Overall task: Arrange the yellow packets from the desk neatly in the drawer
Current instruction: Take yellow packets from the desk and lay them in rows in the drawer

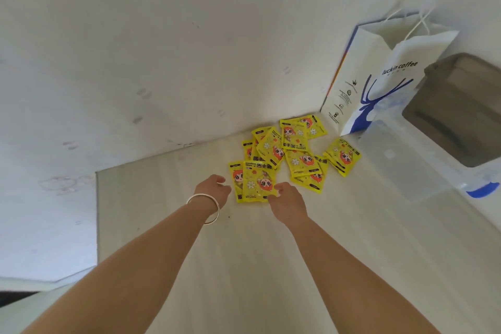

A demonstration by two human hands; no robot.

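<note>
The packets [287, 156] are bright yellow with orange-haired cartoon faces and white flowers. The desk [271, 266] is pale wood grain. The paper bag [385, 76] is white with a blue deer, and the bracelet [207, 207] silver.

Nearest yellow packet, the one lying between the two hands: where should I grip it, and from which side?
Take the nearest packet by its two long side edges, coming from the near side. It lies flat on the desk, lengthwise away from the person, partly overlapping another packet on its left. The left hand and right hand already flank it, open.
</note>
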